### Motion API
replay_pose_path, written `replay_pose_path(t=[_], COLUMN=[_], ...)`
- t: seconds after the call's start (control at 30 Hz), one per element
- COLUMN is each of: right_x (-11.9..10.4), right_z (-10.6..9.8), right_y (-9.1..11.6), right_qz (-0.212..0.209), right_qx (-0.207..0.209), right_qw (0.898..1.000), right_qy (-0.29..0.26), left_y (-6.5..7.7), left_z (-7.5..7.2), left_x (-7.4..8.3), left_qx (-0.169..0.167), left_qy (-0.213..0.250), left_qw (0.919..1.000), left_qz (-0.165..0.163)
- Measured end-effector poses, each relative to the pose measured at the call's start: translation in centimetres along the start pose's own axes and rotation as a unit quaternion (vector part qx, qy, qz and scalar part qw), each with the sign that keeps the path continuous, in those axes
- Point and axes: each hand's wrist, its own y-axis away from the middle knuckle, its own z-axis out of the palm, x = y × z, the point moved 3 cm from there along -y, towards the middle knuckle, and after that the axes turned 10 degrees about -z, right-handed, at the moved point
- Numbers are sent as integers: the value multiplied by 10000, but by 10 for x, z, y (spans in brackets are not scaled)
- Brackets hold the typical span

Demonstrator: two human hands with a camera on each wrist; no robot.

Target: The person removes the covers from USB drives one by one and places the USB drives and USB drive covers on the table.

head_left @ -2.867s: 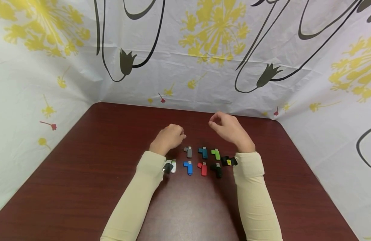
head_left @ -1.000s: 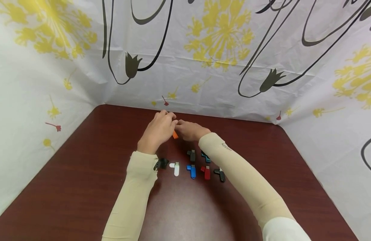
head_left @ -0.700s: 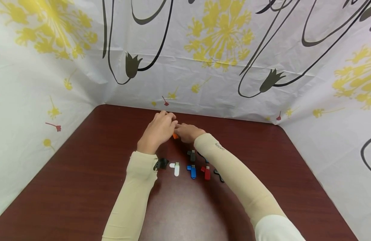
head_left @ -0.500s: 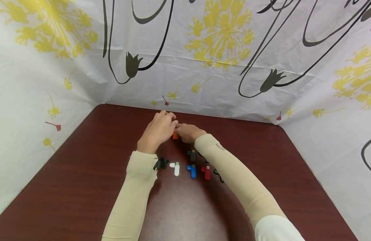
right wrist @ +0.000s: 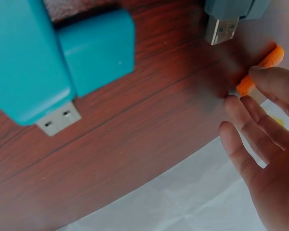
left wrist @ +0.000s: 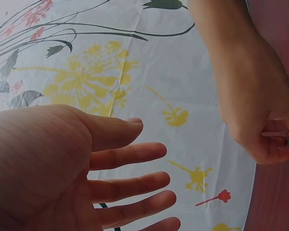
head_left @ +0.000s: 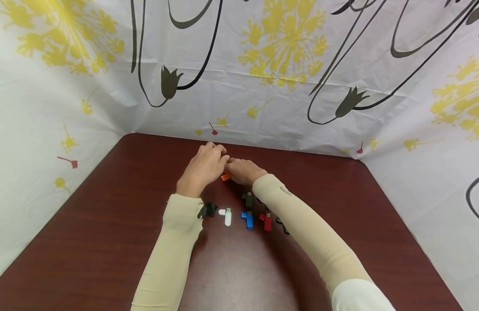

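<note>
In the head view my right hand (head_left: 244,170) is at the far side of the table, pinching an orange USB stick (head_left: 226,176) by thumb and fingers. The right wrist view shows the thumb on that orange stick (right wrist: 273,57), part of it covered. My left hand (head_left: 204,167) is close beside it on the left; in the left wrist view its fingers (left wrist: 130,187) are loosely extended and hold nothing. Nearest the right hand lies a dark grey USB stick (head_left: 249,200), its cap beside it. A teal USB stick (right wrist: 24,62) shows large under the right wrist.
A front row holds white (head_left: 228,217), blue (head_left: 249,220) and red (head_left: 267,222) USB sticks, plus a black one (head_left: 284,228) partly behind the right sleeve. A patterned sheet (head_left: 239,103) hangs around the reddish-brown table (head_left: 107,216).
Since the earliest frame both hands have come together at the back, the right reaching leftward. The orange stick has come into view and turned slightly. Over the last half second the left hand stays nearly still.
</note>
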Motion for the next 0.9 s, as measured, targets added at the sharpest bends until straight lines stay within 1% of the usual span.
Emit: replay_pose_path(t=[0.17, 0.27, 0.37, 0.47, 0.57, 0.7, 0.77, 0.9], right_x=[-1, 0, 2, 6, 10, 13, 11, 4], right_z=[1, 0, -6, -15, -26, -40, -46, -53], right_y=[3, 6, 11, 18, 27, 42, 49, 62], right_qz=[-54, -20, 64, 152, 259, 410, 406, 394], right_qx=[-140, -97, 127, 542, 1114, 1895, 2245, 2812], right_qw=[9999, 9999, 9994, 9961, 9856, 9635, 9530, 9362], right_qy=[-34, -105, -305, -685, -1245, -1846, -1994, -2070], left_y=[0, -1, 0, 0, 0, 0, 0, -1], left_z=[1, 1, 1, 0, -1, -2, -2, -2], left_x=[0, 1, 1, 1, 1, 1, 1, 0], left_qx=[-17, -10, 1, 13, 28, 67, 84, 102], left_qy=[-54, -67, -58, -35, 7, 39, 29, 11], left_qw=[10000, 10000, 10000, 10000, 10000, 9999, 9999, 9999], left_qz=[-10, -8, -11, -24, -49, -78, -98, -138])
